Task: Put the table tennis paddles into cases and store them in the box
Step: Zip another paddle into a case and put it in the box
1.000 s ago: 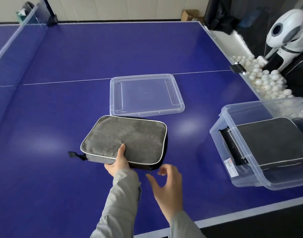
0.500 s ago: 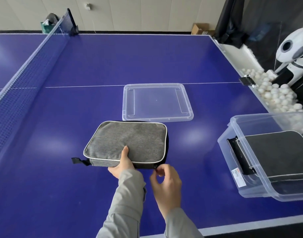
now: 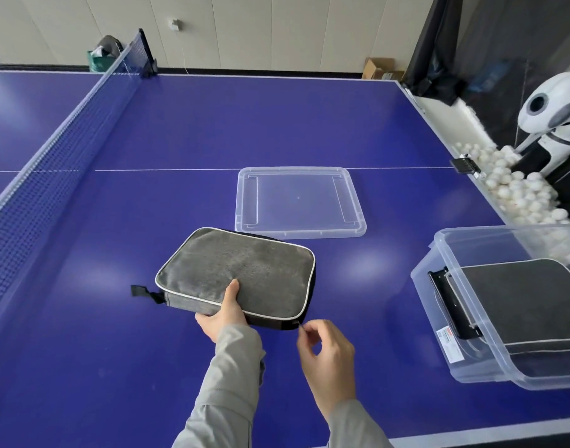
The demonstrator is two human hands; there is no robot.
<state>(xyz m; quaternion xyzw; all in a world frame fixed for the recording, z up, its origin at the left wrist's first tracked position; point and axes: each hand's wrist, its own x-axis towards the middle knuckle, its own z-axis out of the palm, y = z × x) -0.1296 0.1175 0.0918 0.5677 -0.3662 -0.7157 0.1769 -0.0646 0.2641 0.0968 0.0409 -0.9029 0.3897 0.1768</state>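
Grey case (image 3: pixel 238 273) lay flat on table (image 3: pixel 277 124), toward near edge, middle. Left hand (image 3: pixel 223 315) gripped its near edge, thumb on top. Right hand (image 3: pixel 325 354) pinched zipper pull (image 3: pixel 298 324) at case's near right corner. Clear box (image 3: pixel 464 324) sat by right edge, second case (image 3: pixel 522 302) inside. Lid (image 3: pixel 298 202) lay just beyond grey case.

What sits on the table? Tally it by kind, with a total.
Cases: 2, one gripped by the left hand at, one in the box at
Boxes: 1
Lids: 1
Total: 4
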